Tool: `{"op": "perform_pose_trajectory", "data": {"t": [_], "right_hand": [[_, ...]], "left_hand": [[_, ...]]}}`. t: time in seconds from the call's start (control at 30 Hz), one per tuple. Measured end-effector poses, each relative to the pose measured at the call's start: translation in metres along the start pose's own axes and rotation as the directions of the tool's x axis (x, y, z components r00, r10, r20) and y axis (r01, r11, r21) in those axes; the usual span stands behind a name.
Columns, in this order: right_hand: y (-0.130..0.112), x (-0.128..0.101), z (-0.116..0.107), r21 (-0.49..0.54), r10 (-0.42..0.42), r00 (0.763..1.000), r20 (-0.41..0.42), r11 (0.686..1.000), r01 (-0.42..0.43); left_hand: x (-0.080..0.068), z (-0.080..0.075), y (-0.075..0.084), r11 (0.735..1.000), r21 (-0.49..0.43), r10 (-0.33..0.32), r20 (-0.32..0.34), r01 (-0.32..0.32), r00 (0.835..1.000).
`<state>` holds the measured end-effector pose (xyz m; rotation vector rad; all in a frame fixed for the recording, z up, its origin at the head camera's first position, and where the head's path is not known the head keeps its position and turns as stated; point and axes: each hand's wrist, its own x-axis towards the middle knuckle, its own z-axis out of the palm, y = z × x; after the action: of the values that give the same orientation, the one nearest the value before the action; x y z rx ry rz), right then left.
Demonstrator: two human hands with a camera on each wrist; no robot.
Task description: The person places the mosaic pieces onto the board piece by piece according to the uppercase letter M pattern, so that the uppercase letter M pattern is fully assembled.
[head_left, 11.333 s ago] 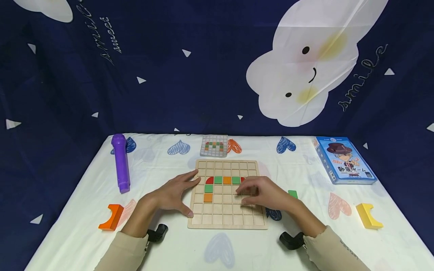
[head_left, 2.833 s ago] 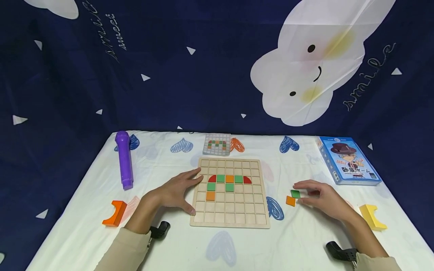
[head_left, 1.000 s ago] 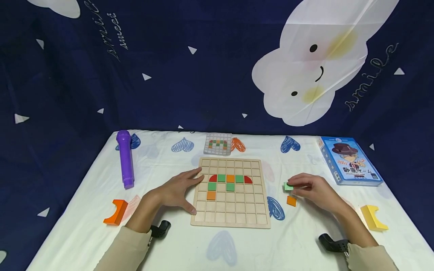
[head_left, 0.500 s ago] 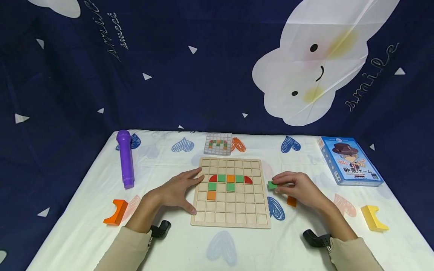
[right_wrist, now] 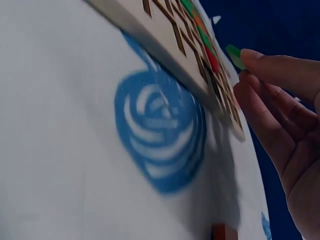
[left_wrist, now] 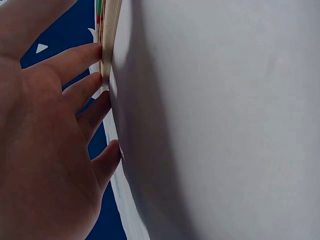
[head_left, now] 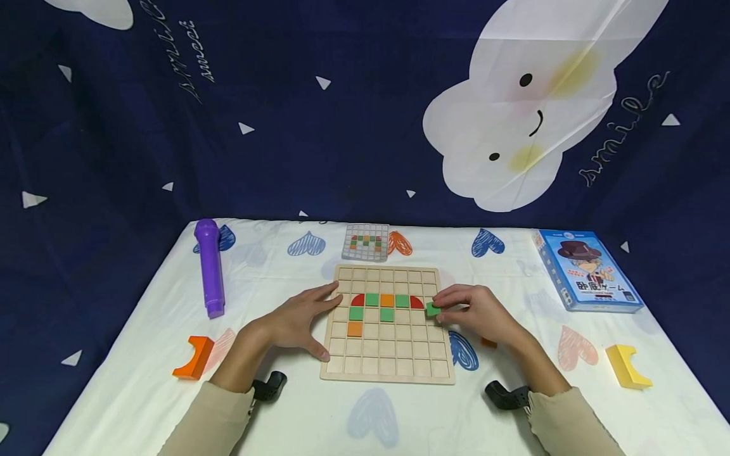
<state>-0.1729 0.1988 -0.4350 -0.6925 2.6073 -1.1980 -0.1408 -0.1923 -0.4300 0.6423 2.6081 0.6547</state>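
A wooden grid board (head_left: pixel 388 367) lies mid-table, with red, green and orange tiles set in its cells. My right hand (head_left: pixel 476 310) pinches a green square tile (head_left: pixel 432 310) between thumb and fingers, over the board's right edge; the same tile (right_wrist: pixel 235 56) shows tilted in the right wrist view. My left hand (head_left: pixel 293 320) is spread along the board's left edge, thumb and fingertips at the rim. In the left wrist view its fingers (left_wrist: pixel 82 92) are nearly straight against the board's side. An orange tile (head_left: pixel 488 342) lies on the cloth, mostly hidden behind the right hand.
Behind the board lies a small pattern card (head_left: pixel 365 242). A purple toy microphone (head_left: pixel 211 269) and an orange arch block (head_left: pixel 194 358) lie at left. At right are a blue game box (head_left: pixel 590 272) and a yellow arch block (head_left: pixel 627 367).
The right hand picked up the green tile from beside the orange one and carried it left to the board. Earlier, a green tile appeared in the board's second row. The left hand stays put.
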Motion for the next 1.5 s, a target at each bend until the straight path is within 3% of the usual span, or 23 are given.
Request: {"op": "perform_pose_trajectory", "data": {"t": [0.27,0.83,1.5], "right_hand": [[-0.006,0.007,0.015,0.039,-0.024,1.0,0.02,0.999,0.023],[-0.008,0.014,0.027,-0.025,-0.091,0.995,0.033,0.995,0.092],[-0.009,0.014,0.03,-0.036,-0.054,0.998,0.029,0.998,0.055]], "left_hand": [[0.0,0.001,-0.001,1.0,-0.004,-0.003,-0.001,0.003,1.0],[0.0,-0.002,0.001,1.0,-0.005,0.0,0.004,0.0,1.0],[0.0,-0.002,0.0,1.0,-0.01,-0.001,-0.001,0.001,1.0]]}}
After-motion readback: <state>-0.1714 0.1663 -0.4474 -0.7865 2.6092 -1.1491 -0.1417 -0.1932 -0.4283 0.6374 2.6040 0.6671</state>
